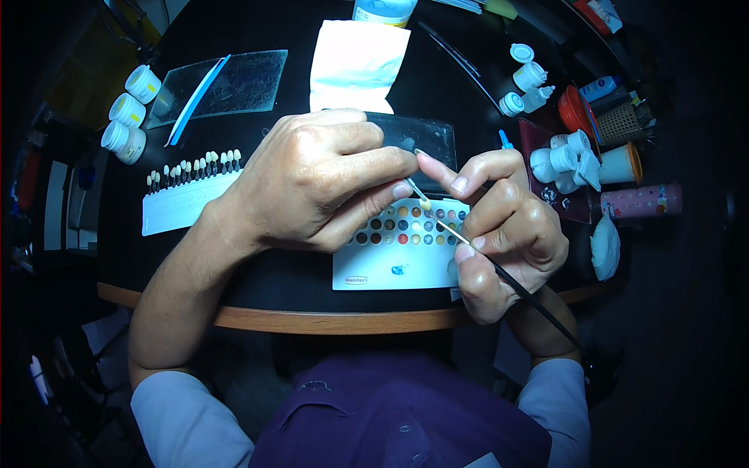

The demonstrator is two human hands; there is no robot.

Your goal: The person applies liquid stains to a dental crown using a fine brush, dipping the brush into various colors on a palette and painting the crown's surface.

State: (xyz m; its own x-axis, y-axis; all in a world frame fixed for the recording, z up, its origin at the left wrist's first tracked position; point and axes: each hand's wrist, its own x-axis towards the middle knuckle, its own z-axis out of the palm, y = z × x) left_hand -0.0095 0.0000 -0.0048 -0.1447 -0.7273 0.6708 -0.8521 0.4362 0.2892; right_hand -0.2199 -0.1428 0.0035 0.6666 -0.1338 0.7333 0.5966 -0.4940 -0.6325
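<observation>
My left hand (320, 175) is closed, pinching a thin metal holder (416, 188) between thumb and index finger. At the holder's lower end sits a small, cream, tooth-coloured dental crown (426, 203). In my right hand (519, 226) is a fine brush (519, 287) with a dark handle, gripped by the thumb and fingers. Its pale tip points up and left, close below the crown; whether they touch I cannot tell. My right index fingertip meets the left fingertips. Beneath both hands lies a white palette card (367, 269) with rows of coloured round wells, partly covered by my hands.
A tooth shade guide (187, 204) lies at left, below a glass plate (257, 86) and white jars (125, 140). A folded white tissue (355, 62) stands behind my hands, near a dark slab (433, 140). Bottles and several small jars (563, 160) crowd the right side.
</observation>
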